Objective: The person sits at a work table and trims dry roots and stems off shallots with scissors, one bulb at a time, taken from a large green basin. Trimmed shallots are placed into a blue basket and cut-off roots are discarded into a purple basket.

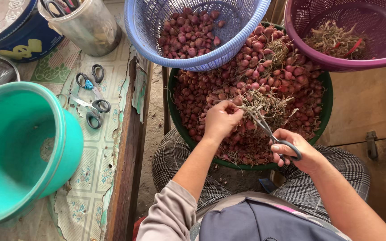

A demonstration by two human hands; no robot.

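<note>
My left hand pinches shallot by dry roots; right hand grips scissors, blades at roots, over green basin.

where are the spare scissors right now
In the head view, two spare pairs of black-handled scissors lie on the patterned mat at the left, between the teal plastic bucket and the table's wooden edge.

A teal bucket and spare scissors sit on the patterned mat.
</note>
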